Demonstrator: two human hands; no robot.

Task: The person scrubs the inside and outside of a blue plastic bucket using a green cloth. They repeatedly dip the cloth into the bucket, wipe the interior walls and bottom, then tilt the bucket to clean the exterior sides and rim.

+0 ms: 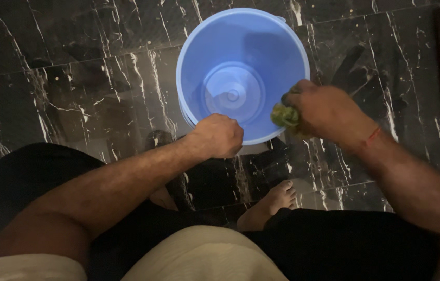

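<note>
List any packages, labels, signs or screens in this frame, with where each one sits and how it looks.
None are in view.
Bucket: round, light blue, no sticker showing, on the black marble floor.
Left hand: closed fist on the bucket's near rim.
Right hand: squeezing a green-yellow cloth over the rim.

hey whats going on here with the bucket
A person stands barefoot on a dark marble floor, looking down at a blue bucket. The left hand grips the near rim of the bucket. The right hand is closed around a crumpled green cloth, held at the rim on the right side. Inside, the bucket looks empty.
</note>
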